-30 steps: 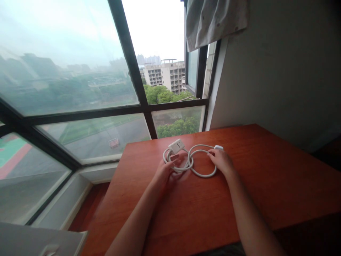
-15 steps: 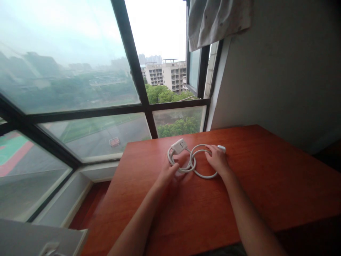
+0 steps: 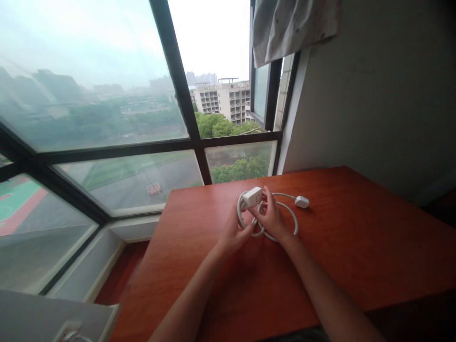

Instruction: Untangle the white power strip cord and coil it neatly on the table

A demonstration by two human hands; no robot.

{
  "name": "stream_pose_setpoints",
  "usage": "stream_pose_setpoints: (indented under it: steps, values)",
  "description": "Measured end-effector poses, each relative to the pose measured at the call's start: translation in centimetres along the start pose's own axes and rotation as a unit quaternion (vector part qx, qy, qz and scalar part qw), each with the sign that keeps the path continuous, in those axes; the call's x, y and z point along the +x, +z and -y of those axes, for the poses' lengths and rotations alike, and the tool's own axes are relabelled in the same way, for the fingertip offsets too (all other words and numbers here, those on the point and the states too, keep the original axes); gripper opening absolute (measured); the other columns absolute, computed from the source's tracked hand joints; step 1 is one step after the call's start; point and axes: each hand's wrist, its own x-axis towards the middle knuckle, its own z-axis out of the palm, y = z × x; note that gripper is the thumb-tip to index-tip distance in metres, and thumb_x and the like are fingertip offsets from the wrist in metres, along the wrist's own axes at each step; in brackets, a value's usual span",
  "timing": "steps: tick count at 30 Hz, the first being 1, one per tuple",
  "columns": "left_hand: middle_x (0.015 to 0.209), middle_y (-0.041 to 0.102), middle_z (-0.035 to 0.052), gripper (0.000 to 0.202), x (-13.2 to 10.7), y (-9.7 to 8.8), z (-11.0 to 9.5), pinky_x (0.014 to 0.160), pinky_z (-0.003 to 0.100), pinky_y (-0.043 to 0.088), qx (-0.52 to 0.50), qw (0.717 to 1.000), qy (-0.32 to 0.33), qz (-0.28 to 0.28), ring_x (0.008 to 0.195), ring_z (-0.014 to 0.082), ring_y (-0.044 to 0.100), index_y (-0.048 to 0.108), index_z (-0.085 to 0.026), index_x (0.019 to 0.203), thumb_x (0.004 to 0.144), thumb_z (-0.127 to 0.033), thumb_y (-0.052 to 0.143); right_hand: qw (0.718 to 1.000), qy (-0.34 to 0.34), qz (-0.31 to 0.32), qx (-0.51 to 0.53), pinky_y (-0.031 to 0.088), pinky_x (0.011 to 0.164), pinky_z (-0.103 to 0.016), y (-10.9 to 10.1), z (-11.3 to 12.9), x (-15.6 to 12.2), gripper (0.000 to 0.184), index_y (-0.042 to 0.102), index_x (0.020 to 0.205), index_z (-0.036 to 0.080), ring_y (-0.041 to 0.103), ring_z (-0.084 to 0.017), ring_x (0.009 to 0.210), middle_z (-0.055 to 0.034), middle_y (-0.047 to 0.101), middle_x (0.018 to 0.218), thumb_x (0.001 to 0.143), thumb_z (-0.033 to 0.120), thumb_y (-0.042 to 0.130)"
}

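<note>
Left hand (image 3: 233, 236) is gripping the looped, round white cable (image 3: 240, 216). Right hand (image 3: 275, 222) is sitting against the boxy white plastic socket block (image 3: 253, 195) between them; can't tell if that grip's pinching. I'd be steadying the loops, turning the block gently. The rounded white plastic plug (image 3: 302, 202) is lying farther right on the glossy reddish-brown wooden tabletop (image 3: 351, 232).
</note>
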Motion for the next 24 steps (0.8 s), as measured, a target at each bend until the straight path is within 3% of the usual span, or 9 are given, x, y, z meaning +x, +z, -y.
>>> stream_pose_setpoints:
  steps: [5,9,14,17,21,24]
  values:
    - [0.143,0.046,0.0109,0.079,0.3,-0.2,-0.5,0.114,0.042,0.025,0.036,0.999,0.037,0.006,0.135,0.0322,0.036,0.044,-0.023,0.139,0.068,-0.019,0.078,0.999,-0.024,0.004,-0.043,0.050,0.092,-0.045,-0.2,0.7,0.0,0.080,0.032,0.145,0.020,0.057,-0.028,0.108,-0.0181,0.047,0.134,0.078,0.045,0.068]
    - [0.137,0.051,0.0119,0.080,0.6,-0.8,0.3,0.110,0.042,0.031,0.086,0.995,0.041,0.015,0.128,0.0306,0.045,0.042,-0.022,0.139,0.069,-0.027,0.080,0.998,-0.050,0.031,-0.033,0.049,0.094,-0.045,-0.9,1.2,0.0,0.069,0.033,0.146,0.022,0.058,-0.027,0.106,-0.0153,0.050,0.131,0.085,0.041,0.060]
    - [0.134,0.052,0.0139,0.071,1.1,-1.5,0.9,0.103,0.042,0.039,0.087,0.996,0.031,0.014,0.120,0.0283,0.051,0.039,-0.019,0.138,0.078,-0.039,0.072,0.991,-0.104,0.083,-0.029,0.046,0.100,-0.046,-1.6,1.9,-0.1,0.062,0.033,0.146,0.025,0.053,-0.028,0.118,-0.0134,0.051,0.134,0.091,0.042,0.053]
    - [0.135,0.050,0.0151,0.077,1.4,-2.1,0.7,0.101,0.040,0.041,0.076,0.997,0.029,0.015,0.121,0.0295,0.051,0.038,-0.018,0.138,0.075,-0.044,0.075,0.983,-0.132,0.123,-0.027,0.043,0.103,-0.046,-1.9,2.4,-0.2,0.064,0.029,0.148,0.025,0.047,-0.029,0.127,-0.0130,0.047,0.140,0.091,0.044,0.052]
    - [0.127,0.056,0.0153,0.072,1.6,-2.9,0.5,0.099,0.040,0.041,0.087,0.996,0.015,0.016,0.117,0.0294,0.053,0.044,-0.015,0.134,0.078,-0.053,0.068,0.972,-0.162,0.166,-0.035,0.037,0.108,-0.049,-1.9,2.7,-0.5,0.082,0.024,0.150,0.024,0.038,-0.031,0.135,-0.0138,0.040,0.147,0.082,0.048,0.064]
    - [0.125,0.058,0.0141,0.068,1.6,-3.6,0.6,0.099,0.038,0.041,0.084,0.996,0.016,0.020,0.115,0.0277,0.053,0.048,-0.015,0.131,0.079,-0.056,0.065,0.974,-0.162,0.154,-0.046,0.033,0.111,-0.052,-1.4,2.8,-0.8,0.081,0.025,0.150,0.023,0.035,-0.031,0.137,-0.0143,0.041,0.147,0.082,0.042,0.065]
